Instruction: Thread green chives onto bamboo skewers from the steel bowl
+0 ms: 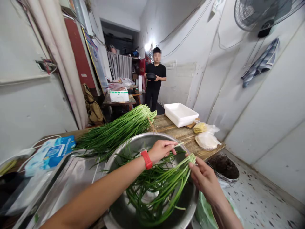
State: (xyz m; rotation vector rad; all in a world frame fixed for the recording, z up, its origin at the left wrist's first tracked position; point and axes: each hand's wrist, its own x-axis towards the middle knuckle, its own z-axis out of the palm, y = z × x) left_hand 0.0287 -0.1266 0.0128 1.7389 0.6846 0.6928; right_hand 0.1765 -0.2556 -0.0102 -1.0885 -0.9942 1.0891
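Observation:
My left hand (162, 151), with a red band at the wrist, is closed in a pinch on a pale chive stalk (179, 144) over the bowl. Across from it, my right hand (203, 173) grips a bunch of green chives (164, 179) near its pale ends. The long leaves droop into a large metal bowl (190, 208). More loose chives lie inside the bowl, partly hidden under my left hand and the bunch. Behind the bowl, a big pile of chives (124, 127) rests on the wooden table, its pale ends toward the right.
A metal tray (68, 187) and a blue-and-white packet (51, 154) are at left. A white foam tray (179, 114) and plastic bags (207, 140) sit on the table (164, 125). Below right stands a bin (224, 167). A person (156, 74) holds a dark round object farther back.

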